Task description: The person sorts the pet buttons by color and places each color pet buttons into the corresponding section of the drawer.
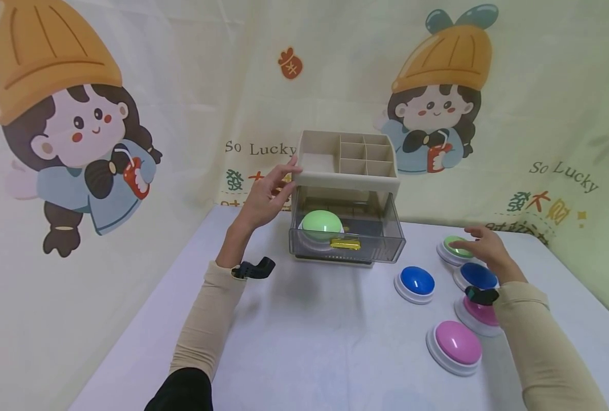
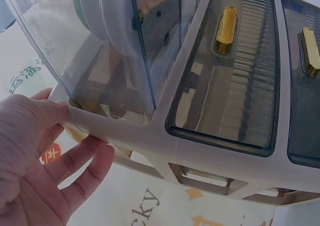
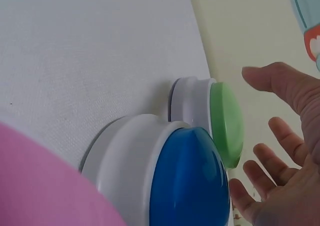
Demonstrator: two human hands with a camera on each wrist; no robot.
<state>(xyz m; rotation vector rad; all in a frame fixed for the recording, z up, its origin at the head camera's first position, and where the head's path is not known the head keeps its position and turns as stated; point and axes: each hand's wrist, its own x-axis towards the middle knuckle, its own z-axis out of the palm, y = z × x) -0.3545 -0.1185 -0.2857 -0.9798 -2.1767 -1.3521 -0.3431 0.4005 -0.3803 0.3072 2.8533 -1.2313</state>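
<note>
My left hand (image 1: pixel 267 197) touches the upper left edge of a beige desktop drawer organizer (image 1: pixel 347 181). In the left wrist view its fingers lie loosely bent along the organizer's frame (image 2: pixel 115 131). The clear drawer (image 1: pixel 371 248) with a gold handle (image 1: pixel 345 244) is pulled out. A green-topped push button (image 1: pixel 322 222) with a white base sits inside it. On the right, my right hand (image 1: pixel 489 251) hovers beside another green button (image 1: pixel 457 248), fingers spread and apart from it in the right wrist view. A blue button (image 3: pixel 187 178) lies close to that one.
Another blue button (image 1: pixel 417 281) stands in front of the organizer's right side. Two pink buttons (image 1: pixel 458 342) are nearer the front, one partly hidden by my right wrist. A white cloth covers the table (image 1: pixel 304 348). Behind hangs a printed cartoon backdrop (image 1: pixel 191 85).
</note>
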